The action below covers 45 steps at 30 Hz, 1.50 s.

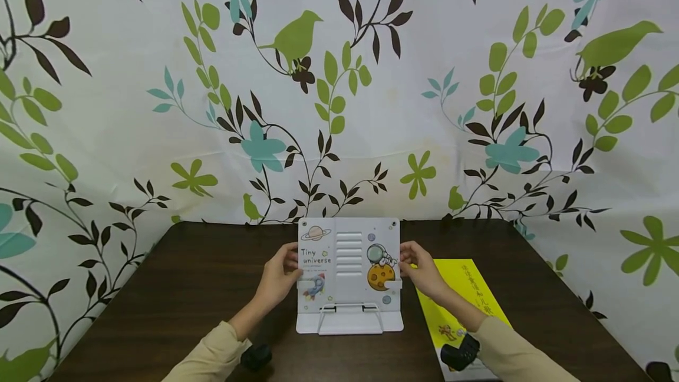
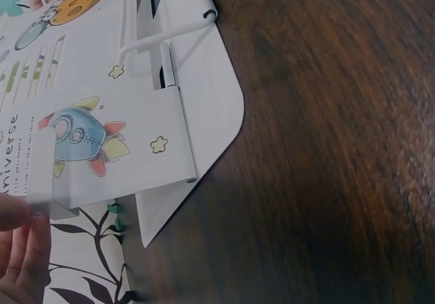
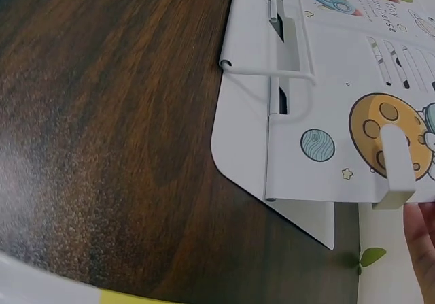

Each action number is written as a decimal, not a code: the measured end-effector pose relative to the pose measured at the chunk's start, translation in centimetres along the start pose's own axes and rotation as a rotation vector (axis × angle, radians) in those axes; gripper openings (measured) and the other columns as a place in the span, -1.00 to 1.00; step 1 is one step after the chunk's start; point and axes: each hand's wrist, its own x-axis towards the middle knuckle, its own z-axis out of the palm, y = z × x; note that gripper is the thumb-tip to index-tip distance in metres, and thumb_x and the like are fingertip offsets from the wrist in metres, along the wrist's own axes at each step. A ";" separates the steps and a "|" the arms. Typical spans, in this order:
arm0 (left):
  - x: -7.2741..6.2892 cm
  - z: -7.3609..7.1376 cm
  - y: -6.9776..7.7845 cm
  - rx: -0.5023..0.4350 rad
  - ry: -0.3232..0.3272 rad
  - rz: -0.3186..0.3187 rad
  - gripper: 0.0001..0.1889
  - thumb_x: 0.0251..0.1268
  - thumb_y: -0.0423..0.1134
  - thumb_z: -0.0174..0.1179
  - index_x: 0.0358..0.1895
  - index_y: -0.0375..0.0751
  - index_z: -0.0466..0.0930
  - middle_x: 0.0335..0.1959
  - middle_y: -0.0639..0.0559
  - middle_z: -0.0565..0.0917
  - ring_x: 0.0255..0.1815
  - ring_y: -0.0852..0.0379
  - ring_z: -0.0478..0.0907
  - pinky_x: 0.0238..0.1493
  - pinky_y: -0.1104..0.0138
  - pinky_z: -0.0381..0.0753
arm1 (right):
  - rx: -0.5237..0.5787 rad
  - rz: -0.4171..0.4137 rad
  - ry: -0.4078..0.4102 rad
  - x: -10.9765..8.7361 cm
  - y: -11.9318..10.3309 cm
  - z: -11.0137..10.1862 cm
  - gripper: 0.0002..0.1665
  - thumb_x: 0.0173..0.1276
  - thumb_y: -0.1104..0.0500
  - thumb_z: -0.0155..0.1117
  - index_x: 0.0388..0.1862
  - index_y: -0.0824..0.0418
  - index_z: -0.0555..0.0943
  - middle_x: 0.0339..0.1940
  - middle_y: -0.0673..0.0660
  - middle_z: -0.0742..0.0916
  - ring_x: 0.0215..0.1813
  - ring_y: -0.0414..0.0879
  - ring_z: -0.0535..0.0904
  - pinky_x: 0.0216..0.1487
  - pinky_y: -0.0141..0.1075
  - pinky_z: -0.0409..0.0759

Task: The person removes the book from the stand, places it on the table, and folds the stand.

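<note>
While hands grip the stand edges, the book lies just apart.

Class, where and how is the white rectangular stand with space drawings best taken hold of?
Probably by the side edges of the white rectangular stand, left hand from the left, right hand from the right. Its raised face is thin, with edges to pinch, whereas the white wire bar juts out in front.
</note>
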 end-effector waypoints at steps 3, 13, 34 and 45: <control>0.0 0.0 -0.2 -0.002 -0.003 0.007 -0.47 -0.14 -0.70 0.19 0.03 -0.39 0.43 -0.34 -0.12 0.55 -0.35 0.04 0.52 -0.39 0.40 0.54 | 0.008 0.003 0.005 0.0 0.1 0.1 -0.70 0.22 0.50 0.09 -0.06 0.38 0.40 -0.34 0.22 0.51 -0.32 -0.06 0.45 -0.33 -0.30 0.61; 0.3 0.0 -0.2 0.017 0.017 0.034 -0.50 -0.18 -0.70 0.21 -0.03 -0.39 0.43 -0.40 -0.10 0.54 -0.41 0.10 0.52 -0.38 0.38 0.54 | 0.024 0.044 -0.026 0.4 0.4 -0.2 -0.72 0.23 0.48 0.08 -0.06 0.38 0.43 -0.33 0.21 0.54 -0.29 -0.01 0.50 -0.25 -0.21 0.62; -1.7 -0.5 0.9 0.019 -0.017 0.014 -0.51 -0.15 -0.70 0.20 -0.05 -0.36 0.40 -0.38 -0.08 0.56 -0.41 0.06 0.54 -0.45 0.42 0.54 | 0.013 0.039 -0.119 1.6 -0.3 -0.9 -0.76 0.25 0.45 0.09 -0.09 0.44 0.46 -0.32 0.26 0.57 -0.28 0.04 0.51 -0.24 -0.24 0.62; -2.9 -0.2 1.4 -0.032 0.013 -0.048 -0.52 -0.15 -0.72 0.18 -0.07 -0.36 0.38 -0.35 -0.12 0.55 -0.38 0.09 0.52 -0.46 0.44 0.56 | -0.039 0.006 -0.141 3.3 0.9 -0.7 -0.80 0.26 0.42 0.10 -0.13 0.39 0.49 -0.35 0.19 0.58 -0.33 -0.05 0.50 -0.28 -0.28 0.62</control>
